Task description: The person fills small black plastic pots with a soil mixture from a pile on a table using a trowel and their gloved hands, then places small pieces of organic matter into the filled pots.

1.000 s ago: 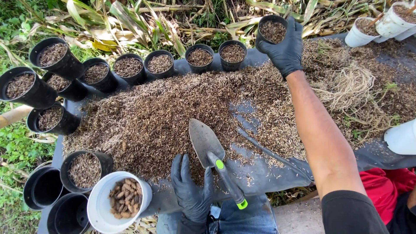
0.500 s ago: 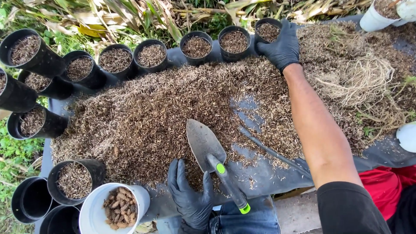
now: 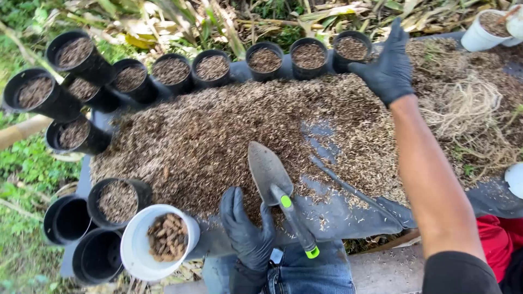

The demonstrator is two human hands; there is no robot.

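Right hand point(image 3: 388, 66) gloved, fingers spread open, hovering just off last filled black pot point(image 3: 351, 49) at far edge of mix heap point(image 3: 229, 136) | left hand point(image 3: 248, 231) flat, fingers open, empty, at heap's near edge | trowel point(image 3: 278, 188) lying on heap beside left hand, within reach | white bucket point(image 3: 144, 245) near-left of heap.

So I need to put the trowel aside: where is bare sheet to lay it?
Bare grey sheet shows between the trowel and the right hand's forearm. The far edge is crowded with filled black pots; the heap of husk mix covers the middle.
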